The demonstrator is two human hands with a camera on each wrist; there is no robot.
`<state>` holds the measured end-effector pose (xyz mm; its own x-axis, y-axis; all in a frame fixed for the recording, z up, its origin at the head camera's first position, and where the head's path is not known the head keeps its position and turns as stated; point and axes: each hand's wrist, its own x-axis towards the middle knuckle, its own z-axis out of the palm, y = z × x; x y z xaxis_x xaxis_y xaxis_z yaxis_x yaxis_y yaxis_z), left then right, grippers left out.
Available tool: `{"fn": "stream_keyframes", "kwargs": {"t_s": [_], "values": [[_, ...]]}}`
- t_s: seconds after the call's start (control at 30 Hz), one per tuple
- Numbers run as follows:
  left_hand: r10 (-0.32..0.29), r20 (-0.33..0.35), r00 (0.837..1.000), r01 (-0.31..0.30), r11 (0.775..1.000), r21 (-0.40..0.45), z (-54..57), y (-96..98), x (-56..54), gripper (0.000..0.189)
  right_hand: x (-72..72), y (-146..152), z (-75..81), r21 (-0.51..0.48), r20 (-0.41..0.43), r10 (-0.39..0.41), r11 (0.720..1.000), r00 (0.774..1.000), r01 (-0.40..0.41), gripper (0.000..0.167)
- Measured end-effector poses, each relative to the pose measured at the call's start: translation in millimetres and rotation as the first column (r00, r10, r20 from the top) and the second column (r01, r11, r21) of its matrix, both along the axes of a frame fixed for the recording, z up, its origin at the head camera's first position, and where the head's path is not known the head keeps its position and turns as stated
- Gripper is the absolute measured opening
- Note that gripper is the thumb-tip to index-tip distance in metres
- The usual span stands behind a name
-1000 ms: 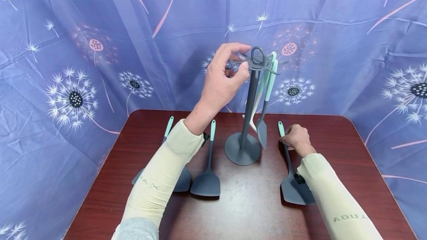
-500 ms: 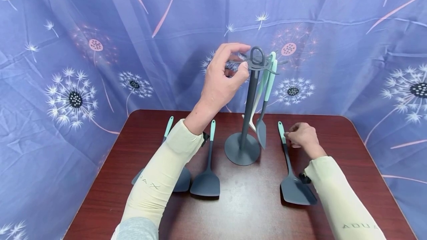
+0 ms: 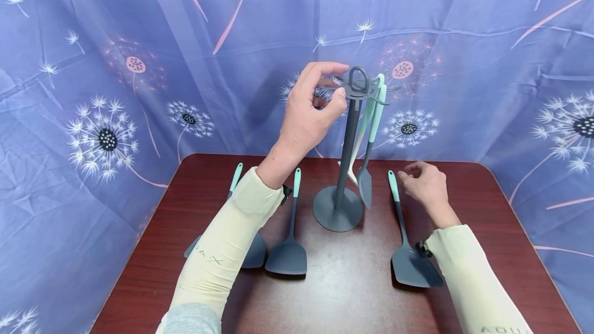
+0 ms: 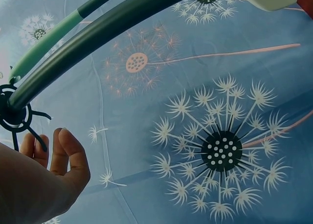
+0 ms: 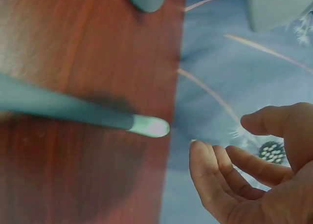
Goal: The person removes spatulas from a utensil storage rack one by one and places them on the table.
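My left hand (image 3: pixel 308 110) reaches up to the top of a dark grey utensil stand (image 3: pixel 349 153), thumb and fingers curled about its hooks. In the left wrist view those fingers (image 4: pixel 71 158) overlap one hook. A slotted-free grey turner with a mint handle (image 3: pixel 364 184) hangs from the stand's right side, beside a pale utensil (image 3: pixel 353 164) with a mint handle. To the right, another turner (image 3: pixel 415 267) lies flat on the table. Just right of its mint handle, my right hand (image 3: pixel 426 185) hovers with fingers loosely bent, holding nothing; a gap shows between thumb and fingers in the right wrist view.
A grey turner (image 3: pixel 286 256) lies left of the stand's base. Next to it, a second one (image 3: pixel 255 251) is partly covered by the left sleeve, and a grey edge (image 3: pixel 192 246) shows beyond the sleeve. Behind the brown table (image 3: pixel 348 293) hangs a blue dandelion curtain (image 3: pixel 260 9).
My right hand has let go of the turner's handle and moved slightly right and away, leaving the turner on the table. The left hand stays at the stand's top.
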<state>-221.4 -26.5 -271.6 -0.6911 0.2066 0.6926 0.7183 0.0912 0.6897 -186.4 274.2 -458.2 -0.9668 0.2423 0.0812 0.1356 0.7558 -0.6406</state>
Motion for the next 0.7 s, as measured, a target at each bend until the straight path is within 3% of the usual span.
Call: {"fn": "stream_keyframes", "kwargs": {"t_s": [0.1, 0.47, 0.7], "values": [[-0.002, -0.003, 1.000, 0.002, 1.000, 0.002, 0.1, 0.4, 0.1, 0.037, 1.3, -5.0, 8.1, 0.029, -0.074, -0.006, 1.000, 0.997, 0.009, 0.034], [0.002, -0.014, 1.000, -0.002, 1.000, 0.002, 0.3, 0.1, 0.5, 0.037, 11.3, -26.9, 42.6, -0.025, -0.246, -0.017, 1.000, 0.969, 0.011, 0.035], [-0.003, -0.014, 1.000, 0.003, 1.000, 0.004, -0.3, 0.2, 0.4, 0.037, 17.2, -39.3, 62.4, -0.116, -0.337, -0.019, 0.993, 0.941, -0.021, 0.035]]}}
